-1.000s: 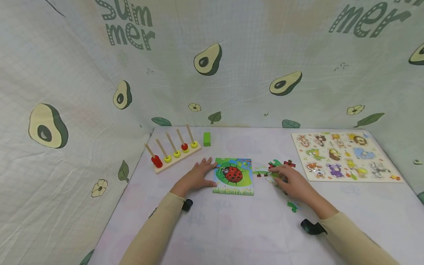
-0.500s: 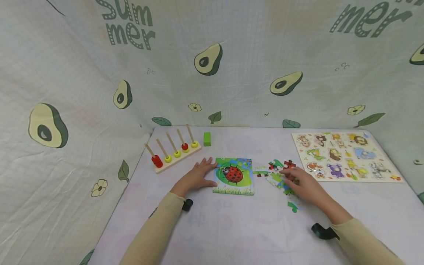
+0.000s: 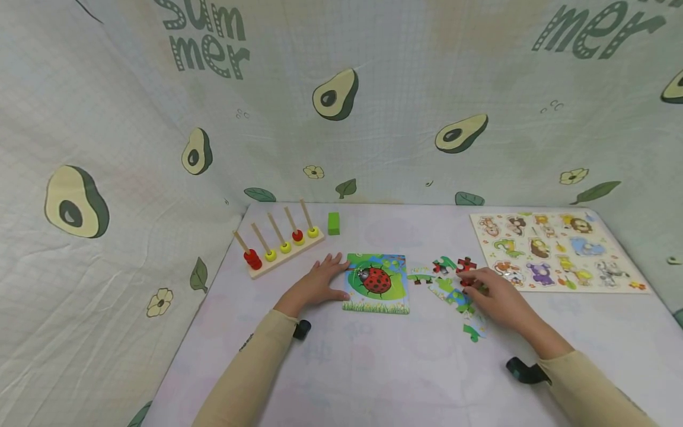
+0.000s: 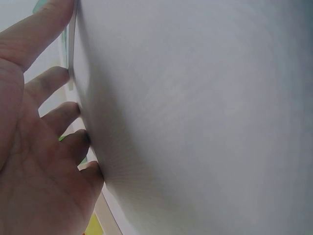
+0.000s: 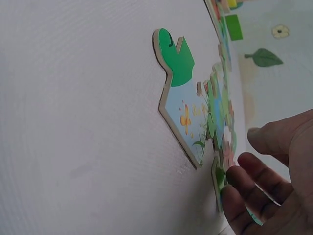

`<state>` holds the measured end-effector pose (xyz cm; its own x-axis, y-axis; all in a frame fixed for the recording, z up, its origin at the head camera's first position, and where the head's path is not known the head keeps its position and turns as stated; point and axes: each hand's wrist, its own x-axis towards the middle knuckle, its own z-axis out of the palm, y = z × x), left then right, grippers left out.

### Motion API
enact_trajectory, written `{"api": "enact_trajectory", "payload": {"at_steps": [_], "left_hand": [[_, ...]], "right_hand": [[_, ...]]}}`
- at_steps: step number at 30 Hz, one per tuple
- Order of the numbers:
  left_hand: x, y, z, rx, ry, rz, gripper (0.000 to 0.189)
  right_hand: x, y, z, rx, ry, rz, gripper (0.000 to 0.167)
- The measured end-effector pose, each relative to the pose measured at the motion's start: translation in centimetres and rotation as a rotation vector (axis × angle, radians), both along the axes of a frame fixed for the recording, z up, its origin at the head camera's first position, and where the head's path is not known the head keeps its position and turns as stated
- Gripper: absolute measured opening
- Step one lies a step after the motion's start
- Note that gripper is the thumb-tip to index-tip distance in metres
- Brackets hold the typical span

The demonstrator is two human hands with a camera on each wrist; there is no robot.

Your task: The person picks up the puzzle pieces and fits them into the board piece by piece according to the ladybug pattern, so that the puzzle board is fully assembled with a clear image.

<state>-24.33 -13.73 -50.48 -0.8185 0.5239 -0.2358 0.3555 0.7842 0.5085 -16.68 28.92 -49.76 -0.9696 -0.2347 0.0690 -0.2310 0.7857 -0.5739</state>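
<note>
A square ladybug puzzle [image 3: 376, 284] lies flat on the table. My left hand [image 3: 315, 284] rests at its left side with fingers spread, thumb and fingertips touching the edge. In the left wrist view that hand [image 4: 44, 147] lies with straight fingers against the table. To the puzzle's right are several loose jigsaw pieces, among them a red piece [image 3: 466, 265] and a green-and-blue corner piece [image 3: 474, 332]. My right hand [image 3: 501, 302] hovers low over this group with loosely bent fingers. In the right wrist view a gap shows between its thumb and fingers [image 5: 254, 193], which partly hide the pieces behind.
A wooden peg counter [image 3: 285, 257] with red and yellow beads stands at the back left. Beside it is a green block [image 3: 333, 224]. An animal peg puzzle board [image 3: 560, 254] lies at the back right. A printed cloth [image 3: 395, 148] hangs behind the table.
My right hand has moved right across the loose pieces, uncovering the ones left of it. The left hand and the ladybug puzzle stay where they were.
</note>
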Motion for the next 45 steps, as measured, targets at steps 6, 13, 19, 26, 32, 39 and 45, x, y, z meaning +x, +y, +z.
{"api": "enact_trajectory", "payload": {"at_steps": [6, 13, 19, 26, 32, 39, 45], "left_hand": [[0.0, 0.0, 0.0, 0.003, -0.006, 0.003, 0.09], [0.0, 0.0, 0.2, 0.004, -0.011, 0.001, 0.09], [0.1, 0.1, 0.1, -0.001, -0.007, 0.003, 0.09], [0.1, 0.1, -0.1, -0.007, 0.005, 0.006, 0.09], [0.1, 0.1, -0.2, -0.007, 0.004, 0.006, 0.089], [0.0, 0.0, -0.2, -0.01, 0.003, 0.006, 0.089], [0.0, 0.0, -0.4, -0.006, 0.006, 0.007, 0.089]], "right_hand": [[-0.2, 0.3, -0.1, -0.005, 0.009, 0.006, 0.034], [-0.2, 0.7, -0.3, 0.008, 0.019, 0.001, 0.035], [0.0, 1.0, -0.4, 0.019, 0.019, -0.015, 0.037], [0.1, 1.2, -0.5, 0.021, 0.029, -0.015, 0.038], [0.3, 0.6, -0.4, 0.001, -0.003, 0.015, 0.044], [0.3, 0.0, -0.4, -0.008, -0.016, 0.087, 0.051], [0.3, -0.5, -0.4, 0.036, -0.009, 0.121, 0.054]]}}
